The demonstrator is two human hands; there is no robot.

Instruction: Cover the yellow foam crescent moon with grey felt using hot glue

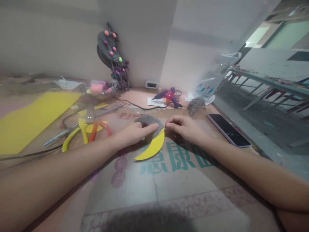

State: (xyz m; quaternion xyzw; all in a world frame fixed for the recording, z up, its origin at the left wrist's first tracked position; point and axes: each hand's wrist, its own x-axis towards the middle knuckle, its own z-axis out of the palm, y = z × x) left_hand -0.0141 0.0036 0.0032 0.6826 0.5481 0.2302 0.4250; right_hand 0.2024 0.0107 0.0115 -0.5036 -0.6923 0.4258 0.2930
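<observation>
Crescent [157,143] pinched in left hand [135,132], just left of right hand [182,128], whose fingertips are together, contents unclear; looks mid-wrapping, gray over yellow, so next turn likely calls for steady tension.

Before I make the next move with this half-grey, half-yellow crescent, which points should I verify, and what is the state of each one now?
1. Left hand holds the crescent: ok, thumb lies on top.
2. Crescent covered with grey yarn from tip to tip: not ok, the lower part is bare yellow.
3. Strand between the fingers of the right hand: cannot tell, too fine to see beside the crescent's edge.
4. Glue gun apart from both hands: ok, it lies beyond them, red light on.
5. Glue gun hot: cannot tell.
6. Phone apart from the crescent: ok, it lies to the right.
</observation>
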